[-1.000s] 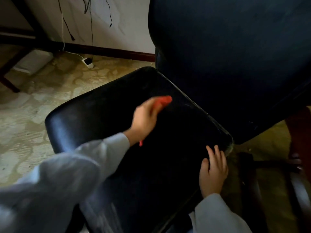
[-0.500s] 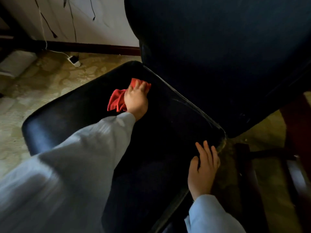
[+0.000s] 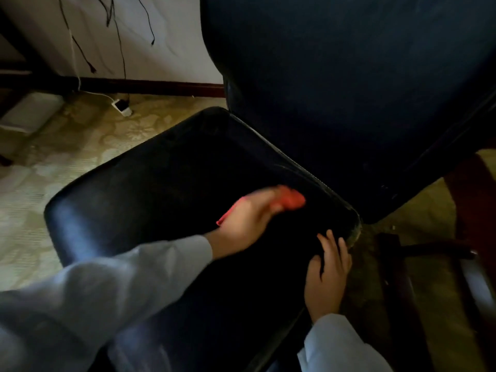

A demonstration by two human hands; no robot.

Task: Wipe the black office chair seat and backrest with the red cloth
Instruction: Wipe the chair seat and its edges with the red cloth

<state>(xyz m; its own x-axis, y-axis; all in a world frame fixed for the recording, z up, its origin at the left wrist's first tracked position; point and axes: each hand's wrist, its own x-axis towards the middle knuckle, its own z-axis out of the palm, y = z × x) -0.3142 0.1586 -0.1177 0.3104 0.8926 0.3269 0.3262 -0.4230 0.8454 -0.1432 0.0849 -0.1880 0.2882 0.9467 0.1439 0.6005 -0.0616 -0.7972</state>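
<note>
The black office chair seat [image 3: 161, 178] fills the middle of the view, and its tall backrest [image 3: 349, 89] rises at the upper right. My left hand [image 3: 247, 218], blurred by motion, holds the red cloth [image 3: 294, 201] against the seat near its back right part. The cloth shows past my fingertips and as a thin edge by my palm; the remainder is hidden under the hand. My right hand [image 3: 326, 280] rests with fingers spread on the seat's right edge, near the rear corner.
Patterned yellowish floor surrounds the chair. A white power adapter [image 3: 122, 107] with cables lies by the dark skirting board, and a white box [image 3: 29, 114] sits at the far left. Dark red wooden furniture [image 3: 472, 200] stands at the right, with dark chair frame parts [image 3: 429, 251] below.
My left hand has swept the red cloth from the seat's back left toward the back right, closer to my right hand. My right hand has stayed on the seat edge.
</note>
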